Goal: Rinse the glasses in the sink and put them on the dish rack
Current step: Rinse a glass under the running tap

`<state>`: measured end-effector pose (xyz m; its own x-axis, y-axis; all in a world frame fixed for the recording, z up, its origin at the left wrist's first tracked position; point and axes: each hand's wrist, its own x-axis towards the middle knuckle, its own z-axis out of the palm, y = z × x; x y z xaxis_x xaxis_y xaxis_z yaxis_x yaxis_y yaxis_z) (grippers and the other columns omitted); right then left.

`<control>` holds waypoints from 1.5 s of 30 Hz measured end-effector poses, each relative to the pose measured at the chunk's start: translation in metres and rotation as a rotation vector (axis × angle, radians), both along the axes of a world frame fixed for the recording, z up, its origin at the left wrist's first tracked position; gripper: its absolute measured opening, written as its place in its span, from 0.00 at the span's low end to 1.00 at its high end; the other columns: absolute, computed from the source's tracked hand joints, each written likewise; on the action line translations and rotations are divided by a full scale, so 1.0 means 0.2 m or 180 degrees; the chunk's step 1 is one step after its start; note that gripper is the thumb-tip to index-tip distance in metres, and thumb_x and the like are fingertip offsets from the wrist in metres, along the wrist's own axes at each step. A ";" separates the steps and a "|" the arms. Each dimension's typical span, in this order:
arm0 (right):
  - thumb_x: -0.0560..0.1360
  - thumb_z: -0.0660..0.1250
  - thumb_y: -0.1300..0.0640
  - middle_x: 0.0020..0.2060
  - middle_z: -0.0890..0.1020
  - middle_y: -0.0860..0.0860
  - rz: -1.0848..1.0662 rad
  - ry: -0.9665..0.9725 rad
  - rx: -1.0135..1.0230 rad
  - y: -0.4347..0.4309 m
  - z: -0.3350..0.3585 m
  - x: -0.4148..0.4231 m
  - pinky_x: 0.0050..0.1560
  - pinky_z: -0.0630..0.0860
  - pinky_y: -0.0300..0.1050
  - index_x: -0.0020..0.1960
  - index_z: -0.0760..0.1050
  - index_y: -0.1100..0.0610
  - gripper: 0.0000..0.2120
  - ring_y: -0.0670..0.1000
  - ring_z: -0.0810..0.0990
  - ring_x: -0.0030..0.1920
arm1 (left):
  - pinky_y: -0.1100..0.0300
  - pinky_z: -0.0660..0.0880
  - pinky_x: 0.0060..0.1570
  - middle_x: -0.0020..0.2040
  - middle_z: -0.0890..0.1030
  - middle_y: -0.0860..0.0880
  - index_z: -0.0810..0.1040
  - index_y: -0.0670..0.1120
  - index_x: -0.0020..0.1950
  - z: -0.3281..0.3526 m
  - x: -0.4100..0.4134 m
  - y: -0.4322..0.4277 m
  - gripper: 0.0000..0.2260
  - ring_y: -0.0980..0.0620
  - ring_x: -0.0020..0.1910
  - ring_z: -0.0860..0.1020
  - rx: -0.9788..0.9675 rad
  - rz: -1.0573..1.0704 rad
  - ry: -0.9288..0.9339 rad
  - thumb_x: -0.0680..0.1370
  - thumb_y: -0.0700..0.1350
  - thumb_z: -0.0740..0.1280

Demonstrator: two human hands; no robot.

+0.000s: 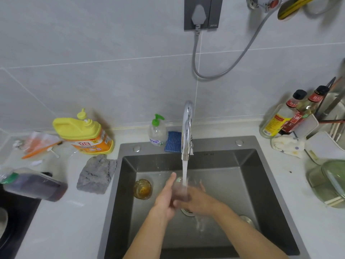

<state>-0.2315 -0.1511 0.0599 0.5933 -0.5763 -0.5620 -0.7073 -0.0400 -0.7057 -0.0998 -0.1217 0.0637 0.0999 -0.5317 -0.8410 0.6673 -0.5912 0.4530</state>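
Both hands hold one clear glass [180, 190] under the running water from the chrome tap [187, 131], over the middle of the steel sink [248, 176]. My left hand [166, 198] lies against the glass's left side, index finger stretched out. My right hand [198, 200] wraps round the glass from the right. A second glass [142, 189], amber-tinted, stands on the sink floor at the left. The dish rack [328, 116] is at the right edge, only partly in view.
Left counter: yellow detergent bottle [85, 134], grey cloth [96, 174], a lying dark-liquid bottle [35, 185]. Behind the sink: a soap pump [157, 132] and blue sponge [174, 141]. On the right: sauce bottles [285, 118], a white rag [287, 146], a glass lid [330, 182].
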 end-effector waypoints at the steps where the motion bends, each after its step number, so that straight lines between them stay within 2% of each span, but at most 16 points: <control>1: 0.81 0.60 0.41 0.57 0.84 0.44 0.0099 0.0217 -0.0257 -0.01 0.00 0.01 0.80 0.37 0.64 0.63 0.77 0.37 0.14 0.46 0.76 0.67 | 0.50 0.82 0.52 0.43 0.87 0.38 0.84 0.37 0.50 0.00 -0.01 0.00 0.20 0.43 0.40 0.85 0.0015 -0.0024 0.0058 0.77 0.55 0.74; 4: 0.81 0.62 0.52 0.57 0.84 0.46 -0.0189 -0.0166 0.0095 -0.02 0.03 0.05 0.76 0.65 0.59 0.59 0.80 0.41 0.12 0.49 0.80 0.63 | 0.49 0.81 0.58 0.41 0.87 0.38 0.84 0.36 0.50 -0.02 -0.04 0.01 0.21 0.44 0.38 0.86 0.0035 0.0121 0.0214 0.77 0.56 0.74; 6: 0.80 0.65 0.58 0.59 0.85 0.43 -0.0399 -0.0577 0.0455 0.00 0.05 0.04 0.73 0.71 0.52 0.62 0.79 0.42 0.16 0.44 0.81 0.62 | 0.49 0.81 0.52 0.40 0.87 0.39 0.85 0.37 0.50 -0.02 -0.04 -0.01 0.19 0.45 0.36 0.87 -0.0018 0.0154 0.0211 0.78 0.55 0.73; 9: 0.79 0.66 0.50 0.57 0.84 0.40 0.0037 -0.0214 -0.0499 -0.01 0.00 -0.01 0.79 0.58 0.60 0.53 0.79 0.35 0.09 0.41 0.78 0.64 | 0.51 0.82 0.40 0.46 0.88 0.38 0.85 0.38 0.55 -0.01 -0.02 -0.03 0.21 0.43 0.38 0.86 0.0123 0.0044 0.0213 0.78 0.56 0.73; 11: 0.80 0.63 0.40 0.57 0.83 0.43 0.0471 0.0402 -0.1354 -0.02 -0.04 -0.02 0.81 0.43 0.61 0.51 0.80 0.42 0.10 0.44 0.75 0.66 | 0.56 0.79 0.27 0.46 0.87 0.38 0.85 0.37 0.55 -0.01 -0.01 -0.04 0.23 0.44 0.32 0.84 0.0216 0.0033 0.0328 0.79 0.58 0.72; 14: 0.78 0.65 0.42 0.48 0.86 0.46 -0.0165 -0.0136 -0.1265 -0.01 -0.01 0.00 0.67 0.73 0.50 0.52 0.80 0.46 0.10 0.47 0.83 0.53 | 0.61 0.74 0.20 0.36 0.83 0.42 0.83 0.36 0.55 -0.06 -0.02 -0.02 0.19 0.50 0.23 0.76 0.0276 0.0096 0.0393 0.79 0.54 0.70; 17: 0.75 0.71 0.41 0.45 0.87 0.42 -0.0824 -0.0537 -0.0767 -0.03 0.00 -0.02 0.53 0.82 0.47 0.53 0.81 0.43 0.09 0.42 0.85 0.46 | 0.53 0.81 0.33 0.42 0.87 0.40 0.85 0.39 0.57 -0.05 -0.05 0.00 0.19 0.45 0.33 0.85 0.0150 0.0113 0.0293 0.83 0.54 0.66; 22: 0.66 0.80 0.40 0.66 0.71 0.37 -0.0743 -0.0592 -0.1431 -0.04 -0.06 -0.13 0.74 0.65 0.39 0.64 0.77 0.41 0.29 0.38 0.66 0.69 | 0.54 0.80 0.29 0.42 0.85 0.37 0.78 0.37 0.63 -0.04 0.00 -0.02 0.18 0.44 0.30 0.80 0.0372 0.0014 0.0329 0.85 0.51 0.62; 24: 0.62 0.84 0.42 0.71 0.66 0.37 -0.1162 -0.0951 -0.0603 -0.01 -0.05 -0.12 0.74 0.62 0.38 0.74 0.67 0.41 0.45 0.38 0.65 0.72 | 0.54 0.80 0.28 0.43 0.84 0.38 0.80 0.37 0.60 -0.05 0.02 -0.01 0.19 0.44 0.29 0.81 0.0456 -0.0202 0.0387 0.86 0.52 0.61; 26: 0.61 0.87 0.52 0.69 0.76 0.43 -0.1424 -0.1525 0.0493 0.02 -0.07 -0.08 0.73 0.71 0.48 0.77 0.62 0.45 0.51 0.44 0.76 0.69 | 0.56 0.80 0.27 0.44 0.85 0.40 0.82 0.38 0.56 -0.06 0.02 -0.02 0.19 0.45 0.32 0.83 0.0392 -0.0417 0.0503 0.86 0.52 0.60; 30: 0.58 0.86 0.57 0.57 0.85 0.54 -0.1863 -0.1597 0.0601 0.03 -0.10 -0.02 0.66 0.77 0.61 0.66 0.70 0.53 0.42 0.54 0.84 0.59 | 0.51 0.81 0.48 0.53 0.87 0.38 0.85 0.39 0.59 -0.08 -0.02 -0.02 0.20 0.41 0.47 0.86 0.0225 -0.0356 0.0328 0.86 0.48 0.56; 33: 0.57 0.84 0.39 0.61 0.80 0.47 -0.1889 -0.1119 0.0261 0.06 -0.11 0.01 0.66 0.77 0.57 0.66 0.68 0.45 0.43 0.49 0.79 0.64 | 0.49 0.81 0.55 0.54 0.87 0.38 0.83 0.37 0.64 -0.08 -0.04 -0.01 0.23 0.40 0.56 0.85 0.0176 -0.0144 0.0076 0.87 0.51 0.55; 35: 0.62 0.75 0.25 0.65 0.77 0.45 -0.1792 -0.0846 -0.0002 0.07 -0.13 0.01 0.66 0.77 0.57 0.71 0.63 0.43 0.46 0.48 0.76 0.67 | 0.49 0.79 0.55 0.54 0.87 0.40 0.84 0.41 0.62 -0.06 -0.06 0.00 0.27 0.43 0.54 0.86 0.0107 -0.0149 -0.0047 0.86 0.58 0.53; 38: 0.64 0.57 0.16 0.60 0.79 0.45 -0.1903 -0.0880 0.0034 0.06 -0.10 0.00 0.60 0.81 0.58 0.66 0.66 0.40 0.39 0.49 0.80 0.61 | 0.43 0.73 0.71 0.60 0.86 0.41 0.84 0.44 0.64 -0.06 -0.08 0.01 0.34 0.43 0.62 0.83 0.0043 -0.0183 -0.0305 0.82 0.70 0.53; 40: 0.72 0.49 0.20 0.56 0.80 0.43 -0.2084 -0.1024 0.0219 0.06 -0.06 0.01 0.63 0.78 0.53 0.62 0.71 0.40 0.32 0.49 0.80 0.62 | 0.39 0.70 0.74 0.64 0.84 0.42 0.82 0.48 0.68 -0.10 -0.09 0.01 0.40 0.44 0.66 0.81 -0.0076 -0.0224 -0.0455 0.76 0.77 0.53; 45: 0.84 0.47 0.36 0.76 0.67 0.50 -0.2321 -0.0692 0.0415 0.05 -0.07 0.04 0.77 0.55 0.50 0.77 0.68 0.48 0.29 0.53 0.59 0.80 | 0.37 0.75 0.68 0.68 0.81 0.44 0.80 0.54 0.70 -0.22 -0.09 -0.01 0.48 0.43 0.67 0.81 -0.0239 -0.0427 -0.0801 0.62 0.86 0.61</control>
<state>-0.2227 -0.1410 0.0463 0.1939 -0.8010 -0.5664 -0.3678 0.4759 -0.7989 -0.1171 -0.1232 0.0198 0.2250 -0.6141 -0.7565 0.4467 -0.6250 0.6402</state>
